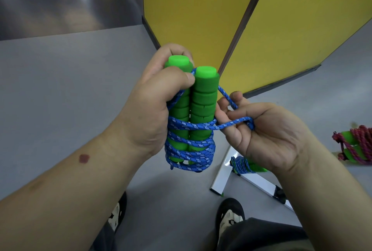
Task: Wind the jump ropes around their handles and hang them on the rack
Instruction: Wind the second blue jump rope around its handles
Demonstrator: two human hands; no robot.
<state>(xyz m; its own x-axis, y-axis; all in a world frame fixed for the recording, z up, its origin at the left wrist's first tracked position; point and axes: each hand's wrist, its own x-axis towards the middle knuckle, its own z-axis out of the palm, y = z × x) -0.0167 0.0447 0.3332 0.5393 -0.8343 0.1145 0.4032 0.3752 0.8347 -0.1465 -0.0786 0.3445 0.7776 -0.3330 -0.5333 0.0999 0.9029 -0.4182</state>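
A person looks down at their own two hands, held in front of them above a grey floor [60, 93]. The left hand [159, 97] is clenched around a pair of bright green foam handles [203, 105], held upright and side by side, thumb pressed across the top of the nearer one. A blue rope [191, 144] is already coiled in many turns around the lower half of both handles. The right hand [267, 131] grasps the last loop of that rope — its fingers curl over the bend, with one strand running back to the coils and another rising toward the handle tops.

To finish this step well, the right hand probably needs to keep the loop taut and lay or tuck it snugly against the existing turns, while the left grip stays firm so the handles do not splay and loosen the coil.

Below, on the floor, a white rack [221, 176] carries another wound blue rope [241, 164]; a red rope bundle [356, 146] sits at the far right edge. Yellow panels [201, 8] stand behind.

No brand, label or writing is readable anywhere.
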